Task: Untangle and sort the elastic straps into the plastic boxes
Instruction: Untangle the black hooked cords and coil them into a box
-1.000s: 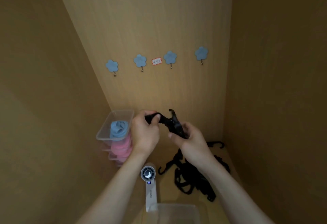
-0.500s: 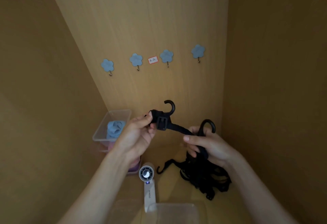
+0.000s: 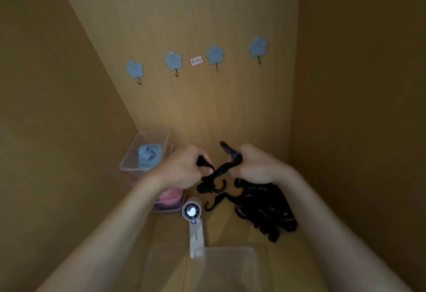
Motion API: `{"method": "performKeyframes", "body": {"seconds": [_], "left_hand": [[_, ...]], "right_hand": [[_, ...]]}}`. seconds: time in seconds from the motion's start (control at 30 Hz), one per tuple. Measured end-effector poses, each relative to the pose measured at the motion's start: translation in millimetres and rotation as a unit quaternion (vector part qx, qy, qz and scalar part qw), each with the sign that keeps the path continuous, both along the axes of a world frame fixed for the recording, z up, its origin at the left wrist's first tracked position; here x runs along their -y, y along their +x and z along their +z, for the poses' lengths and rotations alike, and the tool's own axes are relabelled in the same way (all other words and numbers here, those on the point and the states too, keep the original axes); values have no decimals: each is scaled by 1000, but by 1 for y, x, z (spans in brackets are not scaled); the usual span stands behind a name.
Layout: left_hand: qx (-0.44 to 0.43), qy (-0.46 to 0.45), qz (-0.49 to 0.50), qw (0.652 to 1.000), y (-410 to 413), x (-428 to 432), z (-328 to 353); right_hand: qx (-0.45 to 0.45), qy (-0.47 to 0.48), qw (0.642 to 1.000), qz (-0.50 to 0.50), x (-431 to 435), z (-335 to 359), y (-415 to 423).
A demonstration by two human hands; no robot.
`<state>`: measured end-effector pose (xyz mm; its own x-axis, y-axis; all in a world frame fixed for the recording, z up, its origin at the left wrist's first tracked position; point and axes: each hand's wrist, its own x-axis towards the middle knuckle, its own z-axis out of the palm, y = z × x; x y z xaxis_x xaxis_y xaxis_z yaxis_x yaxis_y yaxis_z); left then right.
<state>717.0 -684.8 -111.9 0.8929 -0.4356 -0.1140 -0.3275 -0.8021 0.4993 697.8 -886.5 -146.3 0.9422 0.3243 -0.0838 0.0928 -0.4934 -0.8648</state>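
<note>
Black elastic strap (image 3: pixel 222 170) w/ curved hook, held mid-air.
L hand (image 3: pixel 182 171) & R hand (image 3: pixel 255 165) each clench an end; tangled black pile (image 3: pixel 265 211) at 4 o'clock, clear plastic box (image 3: pixel 132 151) at 9, smooth wood shelf (image 3: pixel 221 229), wood-panel walls.

the raised strap (image 3: pixel 222 169) is black, like the tangled pile (image 3: pixel 265 211). a blue bundle (image 3: pixel 148 155) and a pink bundle (image 3: pixel 170 196) sit in clear plastic boxes (image 3: pixel 154 131), near a white handheld fan (image 3: pixel 196 234) with a grey head. pale blue flower hooks (image 3: pixel 214 54) and a red-bordered white label (image 3: pixel 196 61) mark the tan wood-grain wall (image 3: pixel 184 15).
</note>
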Motion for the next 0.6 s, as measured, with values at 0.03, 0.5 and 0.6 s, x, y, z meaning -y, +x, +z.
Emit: {"method": "performKeyframes", "body": {"seconds": [0.03,0.5,0.6], "left_hand": [[78,28,22,996,-2,7,-3],[-150,-661,159,718,11,-1,-24],[-241,-645,36,724,12,-22,-26]], "right_hand": [[16,-1,1000,-15,-7,-3,-1],[-97,342,934,-24,-7,-50,-26],[-117,334,935,-3,11,-52,-23]]}}
